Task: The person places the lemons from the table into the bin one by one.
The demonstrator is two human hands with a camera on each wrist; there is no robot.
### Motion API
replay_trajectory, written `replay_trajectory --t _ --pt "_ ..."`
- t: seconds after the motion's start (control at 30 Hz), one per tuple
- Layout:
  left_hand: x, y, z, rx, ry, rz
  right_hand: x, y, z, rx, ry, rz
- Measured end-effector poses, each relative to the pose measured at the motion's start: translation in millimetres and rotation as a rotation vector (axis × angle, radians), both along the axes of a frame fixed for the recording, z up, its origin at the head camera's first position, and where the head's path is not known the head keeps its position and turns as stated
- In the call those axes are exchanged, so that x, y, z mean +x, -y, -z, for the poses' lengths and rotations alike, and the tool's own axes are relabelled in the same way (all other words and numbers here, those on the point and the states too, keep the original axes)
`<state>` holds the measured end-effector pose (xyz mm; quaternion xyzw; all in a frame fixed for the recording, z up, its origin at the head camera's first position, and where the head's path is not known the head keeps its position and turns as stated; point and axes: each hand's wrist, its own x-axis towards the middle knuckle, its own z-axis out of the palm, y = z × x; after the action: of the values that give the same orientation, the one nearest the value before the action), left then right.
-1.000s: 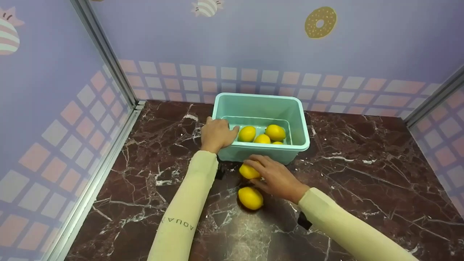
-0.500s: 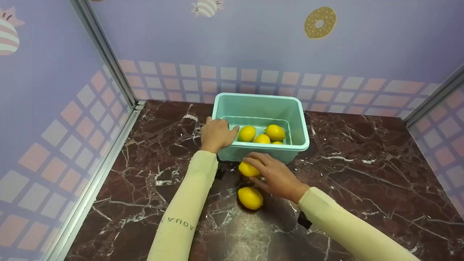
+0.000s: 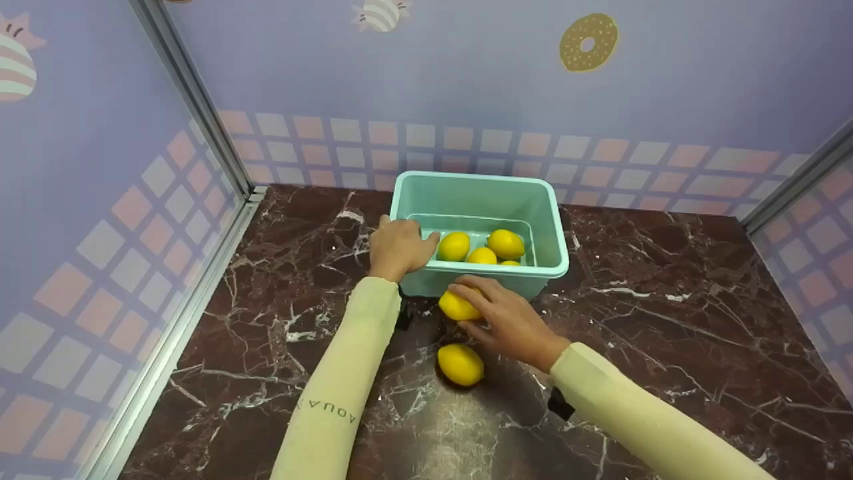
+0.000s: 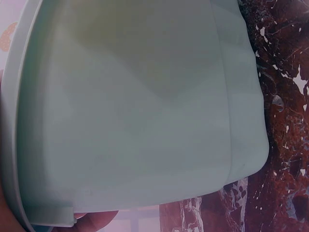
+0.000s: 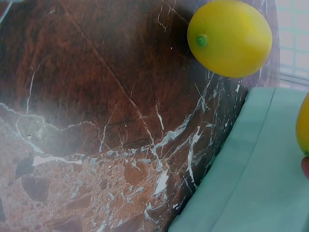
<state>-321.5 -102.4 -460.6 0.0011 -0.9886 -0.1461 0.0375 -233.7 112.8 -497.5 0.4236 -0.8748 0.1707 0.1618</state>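
Observation:
A mint-green plastic bin (image 3: 480, 269) stands near the back wall, with several lemons (image 3: 506, 245) lying on its floor. My left hand (image 3: 400, 248) grips the rim at its front left corner; in the left wrist view the bin's side wall (image 4: 135, 111) fills most of the picture. Just in front of the bin, my right hand (image 3: 510, 320) holds a lemon (image 3: 457, 305) between fingers and thumb. Part of that held lemon (image 5: 304, 125) shows at the right wrist view's edge. Another lemon (image 3: 461, 365) lies on the tabletop, nearer than the held one.
The dark red marbled tabletop (image 3: 320, 393) extends around the bin. Purple patterned panels (image 3: 466, 80) rise behind and at both sides, with a metal frame strip (image 3: 180, 353) along the left.
My right hand has lifted the held lemon slightly, bringing it a little closer to the bin's front wall. The left hand and the lemon on the tabletop have stayed put.

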Motion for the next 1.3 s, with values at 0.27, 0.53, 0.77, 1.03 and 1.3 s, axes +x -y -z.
replay_trajectory --t 0.27,0.53,0.77,1.03,1.3 --pt "-0.6 -0.5 -0.8 -0.006 0.013 0.001 -2.0 -1 -1.5 -0.02 -0.043 -0.008" --pt "-0.8 -0.5 0.3 -0.01 0.003 -0.002 -1.0 1 -6.1 -0.027 -0.043 -0.002" --pt "-1.2 -0.9 0.2 -0.01 0.01 0.0 -0.4 -2 -9.1 -0.035 -0.059 -0.001" --pt "-1.8 -0.1 0.3 -0.026 0.008 0.004 -0.2 -5 -11.3 -0.043 -0.074 -0.009" --pt "-2.5 -0.6 1.5 -0.027 0.005 -0.002 -1.3 -4 -17.5 -0.054 -0.073 0.001"
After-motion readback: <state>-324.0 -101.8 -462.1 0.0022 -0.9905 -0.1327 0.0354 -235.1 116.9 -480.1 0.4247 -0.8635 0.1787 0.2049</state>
